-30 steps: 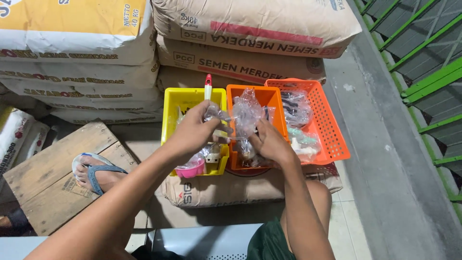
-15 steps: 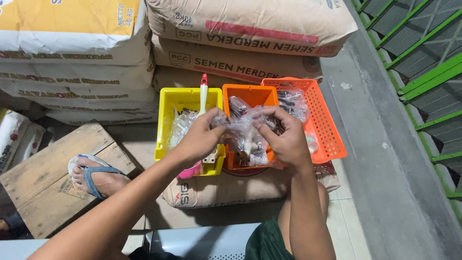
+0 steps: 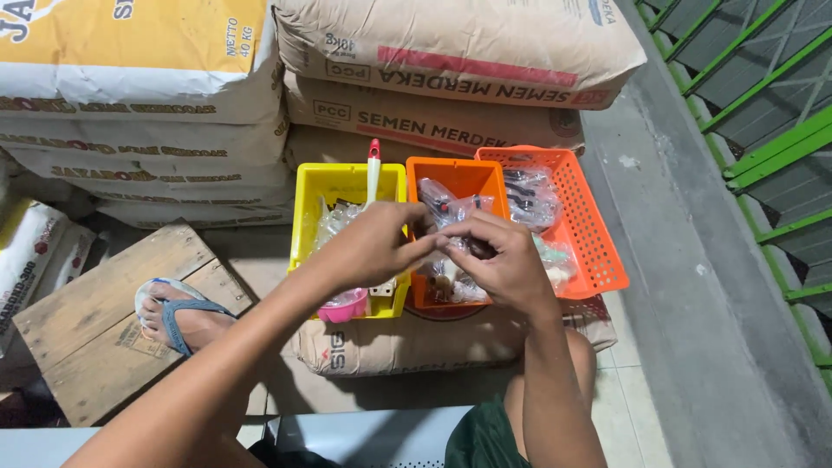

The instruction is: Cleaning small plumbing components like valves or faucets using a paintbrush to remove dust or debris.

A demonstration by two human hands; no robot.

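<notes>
— What's going on over the bins?

— From the head view, both hands meet above the orange bin. The left hand has its fingers curled in, pinching the near edge of a clear bag. The right hand is closed too, thumb and fingers pressed on the same bag, with a small dark part at its fingertips; what that part is, I can't make out.

— Where is the bag exactly?

— Held up between the two hands, over the orange bin, its top sticking out on the far side of the fingers. Small dark and red pieces show through the plastic.

— And around it?

— Left of the orange bin, touching it, stands a yellow bin with more clear bags, a white brush handle with a red tip standing upright, and a pink cup at its near edge. Right of the orange bin sits an orange basket with a mesh wall, holding more bagged parts. All three rest on a sack lying flat. Stacked sacks rise behind them on the far side.

— Anything to the left?

— A wooden pallet, with a foot in a blue sandal on it. A green railing runs along the far right.
</notes>
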